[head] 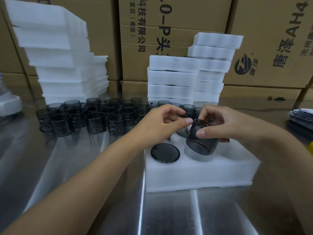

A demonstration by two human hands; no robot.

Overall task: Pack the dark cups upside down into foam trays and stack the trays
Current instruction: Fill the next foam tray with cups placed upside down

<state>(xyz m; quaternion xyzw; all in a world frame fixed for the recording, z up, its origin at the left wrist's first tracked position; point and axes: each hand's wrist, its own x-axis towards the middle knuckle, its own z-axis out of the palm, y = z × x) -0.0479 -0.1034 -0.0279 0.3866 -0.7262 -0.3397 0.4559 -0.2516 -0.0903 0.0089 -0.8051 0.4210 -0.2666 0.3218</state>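
Bare forearms reach in from 7 and 4 o'clock over a steel table (84, 167) and meet just right of centre. At 5 o'clock a white foam tray (194, 175) lies flat on the table. One dark cup (165, 152) sits upside down in the tray's left pocket, its round base showing.

The right hand (225, 122) grips a second cup, the held cup (200, 141), with the thumb on its near wall and the fingers curled round the far side. This cup is tilted, its lower end at the mouth of the next pocket. The left hand (162, 122) has its fingers curled and its thumb tip at the cup's upper edge; whether it pinches anything I cannot tell.

At 9 to 10 o'clock loose cups (88, 116) stand upright, crowded together. Behind them, at 10 o'clock, empty foam (59, 56) is piled high. At 1 o'clock stand two stacks of filled trays (172, 78), with cardboard boxes (169, 22) along 12 o'clock
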